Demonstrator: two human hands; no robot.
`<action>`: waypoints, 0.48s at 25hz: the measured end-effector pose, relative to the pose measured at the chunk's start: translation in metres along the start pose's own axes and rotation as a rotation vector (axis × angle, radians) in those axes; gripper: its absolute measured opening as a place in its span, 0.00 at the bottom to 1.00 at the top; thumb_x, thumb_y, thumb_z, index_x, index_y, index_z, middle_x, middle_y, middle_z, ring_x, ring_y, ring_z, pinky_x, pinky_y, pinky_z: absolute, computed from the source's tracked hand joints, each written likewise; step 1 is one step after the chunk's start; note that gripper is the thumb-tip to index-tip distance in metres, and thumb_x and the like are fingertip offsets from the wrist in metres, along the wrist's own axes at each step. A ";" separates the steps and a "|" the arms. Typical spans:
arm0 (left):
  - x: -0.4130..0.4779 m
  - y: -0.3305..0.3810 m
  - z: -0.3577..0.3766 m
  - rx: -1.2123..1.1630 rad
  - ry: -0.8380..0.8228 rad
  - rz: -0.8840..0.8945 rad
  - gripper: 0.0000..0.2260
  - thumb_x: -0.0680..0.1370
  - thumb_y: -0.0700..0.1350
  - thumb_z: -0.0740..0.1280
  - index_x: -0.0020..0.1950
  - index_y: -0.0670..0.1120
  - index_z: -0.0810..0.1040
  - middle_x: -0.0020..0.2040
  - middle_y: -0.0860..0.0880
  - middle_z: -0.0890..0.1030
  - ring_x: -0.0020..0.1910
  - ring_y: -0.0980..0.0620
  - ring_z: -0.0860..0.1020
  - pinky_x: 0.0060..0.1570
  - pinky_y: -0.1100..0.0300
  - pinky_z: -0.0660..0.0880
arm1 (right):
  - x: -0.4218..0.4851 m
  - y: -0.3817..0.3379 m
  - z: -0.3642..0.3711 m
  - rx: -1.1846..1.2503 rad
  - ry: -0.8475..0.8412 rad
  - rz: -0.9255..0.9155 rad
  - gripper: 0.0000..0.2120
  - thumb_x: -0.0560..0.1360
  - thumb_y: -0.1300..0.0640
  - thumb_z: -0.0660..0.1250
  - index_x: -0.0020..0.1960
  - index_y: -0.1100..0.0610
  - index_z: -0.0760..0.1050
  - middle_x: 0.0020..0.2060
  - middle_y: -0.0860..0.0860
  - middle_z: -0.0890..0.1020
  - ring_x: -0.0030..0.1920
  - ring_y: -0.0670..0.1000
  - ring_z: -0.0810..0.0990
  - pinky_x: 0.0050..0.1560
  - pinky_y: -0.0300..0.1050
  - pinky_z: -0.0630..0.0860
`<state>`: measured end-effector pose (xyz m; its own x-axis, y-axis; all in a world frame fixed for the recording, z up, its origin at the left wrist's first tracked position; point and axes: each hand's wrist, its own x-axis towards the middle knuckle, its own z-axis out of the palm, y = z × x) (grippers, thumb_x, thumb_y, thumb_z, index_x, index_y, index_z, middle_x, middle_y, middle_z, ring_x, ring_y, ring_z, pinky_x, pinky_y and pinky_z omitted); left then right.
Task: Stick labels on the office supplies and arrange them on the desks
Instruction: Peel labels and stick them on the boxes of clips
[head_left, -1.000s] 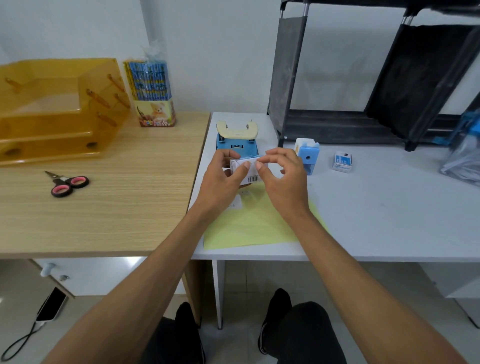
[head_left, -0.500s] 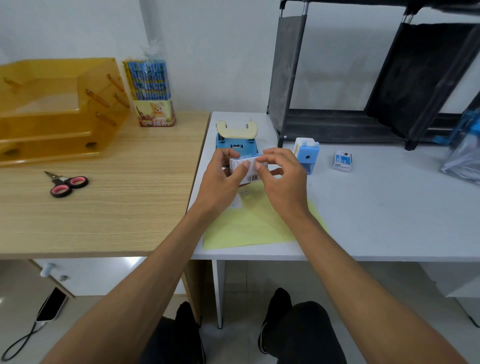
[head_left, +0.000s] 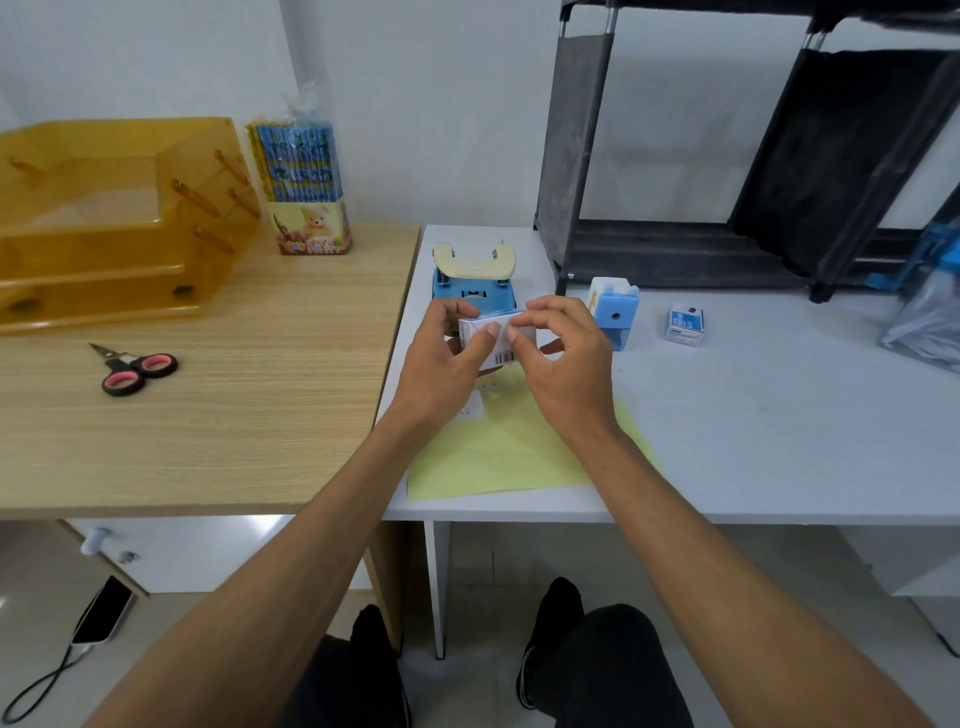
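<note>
A small white box (head_left: 496, 332) with a barcode is held above the white desk (head_left: 753, 415), over a yellow label sheet (head_left: 498, 452). My left hand (head_left: 447, 364) grips the box from the left, thumb on its front face. My right hand (head_left: 561, 364) holds its right side, and its fingertips press on the box's front. Behind the box stands a blue hole punch (head_left: 474, 278) with a cream handle. A blue pencil sharpener (head_left: 614, 310) and a small blue-and-white staples box (head_left: 685, 323) sit to the right.
The wooden desk (head_left: 234, 395) on the left carries an amber letter tray (head_left: 109, 218), a pack of pencils (head_left: 304, 187) and pink-handled scissors (head_left: 132, 370). A black shelf frame (head_left: 727, 156) stands at the back right, a plastic bag (head_left: 924, 317) at the far right. A phone (head_left: 101, 613) lies on the floor.
Both hands stay on the white box with only small finger shifts on its front face; the box sits slightly lower and closer to the left thumb.
</note>
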<state>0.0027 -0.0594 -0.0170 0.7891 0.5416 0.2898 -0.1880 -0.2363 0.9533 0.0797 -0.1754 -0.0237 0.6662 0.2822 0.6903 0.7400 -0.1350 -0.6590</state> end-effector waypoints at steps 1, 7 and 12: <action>0.000 0.000 0.000 0.000 -0.002 0.003 0.10 0.80 0.46 0.67 0.58 0.47 0.70 0.53 0.48 0.78 0.49 0.47 0.83 0.45 0.51 0.82 | 0.000 0.000 0.000 0.000 -0.004 0.005 0.07 0.74 0.58 0.72 0.51 0.60 0.81 0.54 0.53 0.78 0.56 0.45 0.76 0.44 0.26 0.74; 0.001 -0.002 0.000 0.015 -0.007 0.014 0.11 0.79 0.47 0.67 0.58 0.47 0.70 0.54 0.48 0.79 0.50 0.47 0.83 0.41 0.59 0.78 | 0.000 -0.002 0.000 0.018 -0.004 0.018 0.07 0.74 0.57 0.72 0.49 0.59 0.79 0.53 0.52 0.78 0.55 0.46 0.76 0.42 0.25 0.73; 0.001 -0.002 0.000 0.015 -0.021 0.022 0.11 0.79 0.47 0.67 0.59 0.47 0.70 0.55 0.47 0.79 0.50 0.46 0.83 0.42 0.55 0.80 | 0.001 -0.004 -0.001 0.066 -0.020 0.068 0.05 0.75 0.58 0.71 0.47 0.58 0.77 0.53 0.50 0.77 0.57 0.49 0.76 0.41 0.26 0.73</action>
<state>0.0037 -0.0581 -0.0190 0.7970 0.5190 0.3089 -0.1970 -0.2601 0.9453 0.0774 -0.1760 -0.0204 0.7121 0.2940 0.6376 0.6850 -0.0920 -0.7227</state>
